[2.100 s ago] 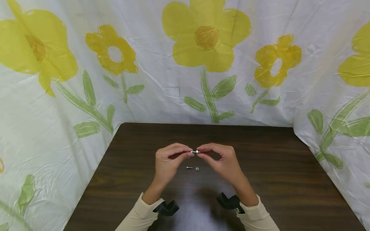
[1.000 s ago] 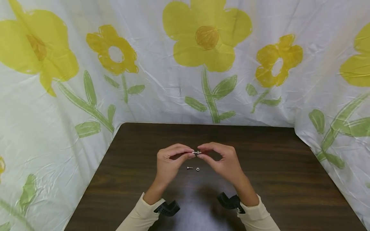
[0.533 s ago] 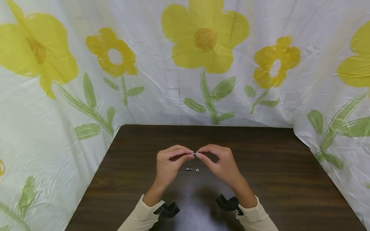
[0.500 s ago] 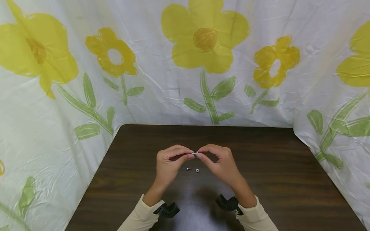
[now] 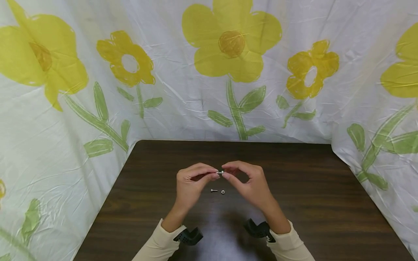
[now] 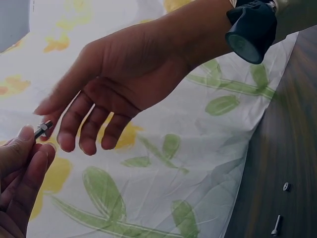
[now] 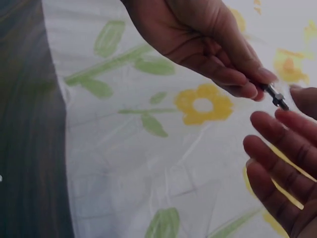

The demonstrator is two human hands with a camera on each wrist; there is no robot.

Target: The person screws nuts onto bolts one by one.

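Finger and thumb of my left hand [image 5: 191, 181] pinch a small silver bolt [image 7: 269, 89] by its head end, held level above the table. A hex nut [image 7: 278, 99] sits on its shank, with the threaded tip sticking out past it. Around the nut, the thumb and index finger of my right hand [image 5: 249, 179] are parted, with a gap showing in both wrist views; the other fingers are loosely bent. On the table below lie a second bolt [image 5: 214, 190] and a second nut [image 5: 223, 192], side by side and apart.
A dark wood-grain table [image 5: 147, 217] lies under the hands. White cloth [image 5: 176, 108] with yellow flowers hangs along its back and sides. Black wrist cameras [image 5: 188, 237] sit on both cuffs.
Half a second ago the right thumb and index finger covered the nut; they have since spread apart and show it. The left hand keeps its pinch. The loose bolt and nut stay put.
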